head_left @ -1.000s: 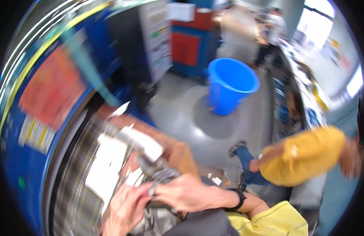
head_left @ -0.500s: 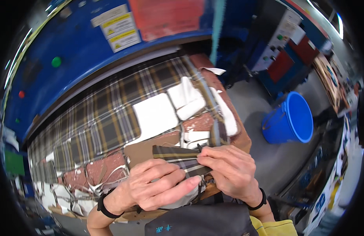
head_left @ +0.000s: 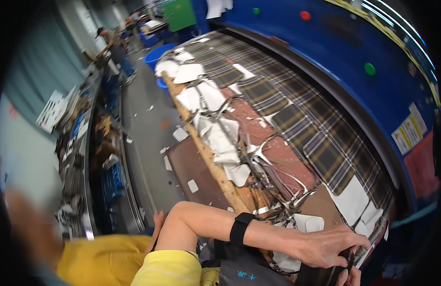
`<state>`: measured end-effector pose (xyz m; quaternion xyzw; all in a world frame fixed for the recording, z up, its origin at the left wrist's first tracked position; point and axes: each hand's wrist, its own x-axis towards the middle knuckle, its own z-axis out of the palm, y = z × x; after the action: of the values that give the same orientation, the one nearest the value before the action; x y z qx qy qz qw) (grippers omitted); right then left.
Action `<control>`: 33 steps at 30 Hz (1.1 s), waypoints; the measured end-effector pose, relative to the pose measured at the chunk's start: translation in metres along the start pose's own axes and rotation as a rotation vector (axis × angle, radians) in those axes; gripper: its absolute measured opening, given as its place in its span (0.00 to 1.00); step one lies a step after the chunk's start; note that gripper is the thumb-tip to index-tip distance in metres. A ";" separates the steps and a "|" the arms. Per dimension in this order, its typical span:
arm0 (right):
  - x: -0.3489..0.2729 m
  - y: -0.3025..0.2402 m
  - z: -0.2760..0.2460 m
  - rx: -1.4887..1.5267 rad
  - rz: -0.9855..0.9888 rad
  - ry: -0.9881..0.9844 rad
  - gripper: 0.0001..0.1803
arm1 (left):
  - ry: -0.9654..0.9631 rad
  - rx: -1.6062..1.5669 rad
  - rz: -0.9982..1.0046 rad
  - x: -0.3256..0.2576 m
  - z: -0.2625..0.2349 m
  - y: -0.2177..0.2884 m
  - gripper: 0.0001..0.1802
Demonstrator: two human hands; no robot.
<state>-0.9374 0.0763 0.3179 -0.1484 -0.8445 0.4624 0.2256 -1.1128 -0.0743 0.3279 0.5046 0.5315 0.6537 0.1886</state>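
My left hand (head_left: 328, 245) reaches in from the lower edge, with a black band on its wrist. Its fingers curl closed on a dark piece of fabric (head_left: 316, 275), which hangs partly hidden below it. Just beneath, the fingers of my right hand (head_left: 352, 276) show at the lower edge, closed at the same dark piece; the rest of that hand is out of view. A small dark thing (head_left: 348, 256) sits between the two hands, too blurred to name. Close by on the bench lie white cut pieces (head_left: 308, 222) and a brown sheet (head_left: 323, 207).
Plaid fabric (head_left: 325, 150) covers the bench beside a blue machine (head_left: 316, 40). White scraps (head_left: 218, 138) and dark strips line the wooden edge (head_left: 208, 164). A person in yellow (head_left: 103, 257) is close at lower left; another person (head_left: 118, 52) stands farther off. Shelving (head_left: 99, 157) runs along the left.
The view has swung left, bringing the aisle and people in. My hands, at lower centre before with a plaid fabric piece, are now at the lower right, closer together.
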 end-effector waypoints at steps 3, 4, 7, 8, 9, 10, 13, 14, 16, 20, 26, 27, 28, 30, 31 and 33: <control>0.006 0.010 -0.013 0.082 0.049 0.049 0.06 | 0.046 -0.152 -0.128 -0.003 0.013 0.005 0.24; 0.007 0.010 -0.014 0.133 0.081 0.058 0.05 | 0.110 -0.091 -0.077 -0.010 0.021 0.000 0.24; 0.010 0.012 -0.021 0.214 0.227 0.004 0.04 | 0.193 -0.001 -0.059 -0.022 0.040 -0.007 0.24; 0.010 0.009 -0.021 0.168 0.249 0.015 0.07 | 0.172 -0.026 -0.143 -0.027 0.044 -0.002 0.25; 0.009 0.012 -0.025 0.153 0.257 -0.023 0.08 | 0.166 -0.042 -0.233 -0.031 0.048 0.007 0.25; 0.008 0.017 -0.029 0.137 0.264 -0.062 0.08 | 0.246 0.031 -0.095 -0.037 0.061 -0.004 0.26; 0.007 0.033 -0.036 0.084 0.197 -0.153 0.08 | 0.222 0.158 -0.322 -0.049 0.076 0.000 0.25; 0.006 0.035 -0.038 0.033 0.174 -0.187 0.07 | 0.215 0.164 -0.414 -0.056 0.078 0.002 0.27; 0.004 0.037 -0.040 0.041 0.155 -0.248 0.07 | 0.295 0.118 -0.360 -0.068 0.087 -0.001 0.29; -0.004 0.018 -0.032 0.035 0.094 -0.303 0.07 | 0.403 -0.021 -0.344 -0.087 0.101 0.009 0.31; -0.019 0.002 -0.005 0.015 0.081 -0.398 0.08 | 0.482 0.000 -0.366 -0.115 0.091 0.026 0.33; -0.019 -0.005 0.002 0.031 0.063 -0.397 0.09 | 0.494 -0.003 -0.368 -0.122 0.085 0.029 0.33; -0.024 -0.019 0.011 0.045 0.172 -0.378 0.09 | 0.506 -0.006 -0.369 -0.130 0.080 0.032 0.33; -0.033 -0.027 0.025 0.023 0.075 -0.404 0.09 | 0.559 -0.026 -0.354 -0.148 0.072 0.035 0.35; -0.037 -0.038 0.032 0.028 0.068 -0.418 0.08 | 0.578 0.000 -0.359 -0.158 0.070 0.035 0.35; -0.044 -0.049 0.044 0.088 0.154 -0.482 0.07 | 0.616 0.051 -0.368 -0.175 0.066 0.037 0.36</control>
<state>-0.9242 -0.0013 0.3284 -0.0878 -0.8392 0.5365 -0.0119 -0.9724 -0.1915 0.2758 0.1841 0.6615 0.7168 0.1216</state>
